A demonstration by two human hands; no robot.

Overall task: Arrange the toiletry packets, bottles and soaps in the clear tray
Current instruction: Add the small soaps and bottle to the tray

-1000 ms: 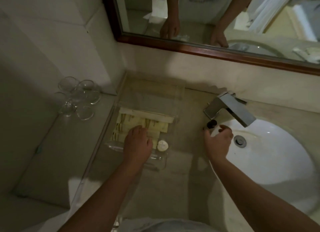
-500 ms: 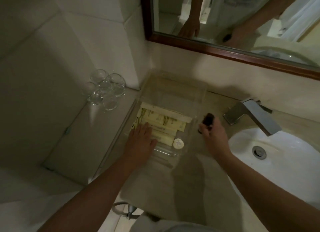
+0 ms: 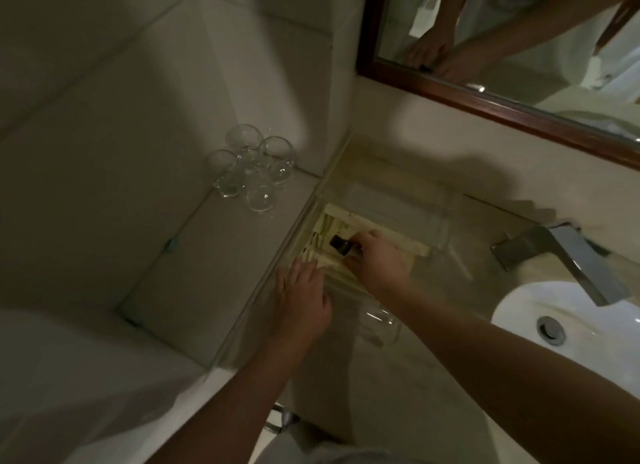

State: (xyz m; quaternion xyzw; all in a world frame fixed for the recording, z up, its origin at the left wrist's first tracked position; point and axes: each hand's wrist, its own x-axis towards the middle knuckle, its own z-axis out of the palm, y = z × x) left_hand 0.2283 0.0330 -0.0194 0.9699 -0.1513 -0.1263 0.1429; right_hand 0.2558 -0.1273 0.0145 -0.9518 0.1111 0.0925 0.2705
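The clear tray (image 3: pixel 398 200) sits on the counter in the corner below the mirror. Cream and yellow toiletry packets (image 3: pixel 330 226) lie flat inside it. My right hand (image 3: pixel 379 261) is over the tray, closed around a small bottle with a dark cap (image 3: pixel 341 244) that points left above the packets. My left hand (image 3: pixel 303 295) rests flat, fingers spread, on the tray's near left edge and the packets there. The round white soap is hidden under my right hand.
Several upturned clear glasses (image 3: pixel 252 169) stand on the tiled ledge to the left. A chrome faucet (image 3: pixel 568 255) and white sink basin (image 3: pixel 571 321) are to the right. A wood-framed mirror (image 3: pixel 485 92) hangs behind. Another clear glass (image 3: pixel 379 321) stands by my right forearm.
My right hand carried the dark-capped bottle from beside the faucet leftward into the tray. The left hand stayed at the tray's near edge. The camera swung left.
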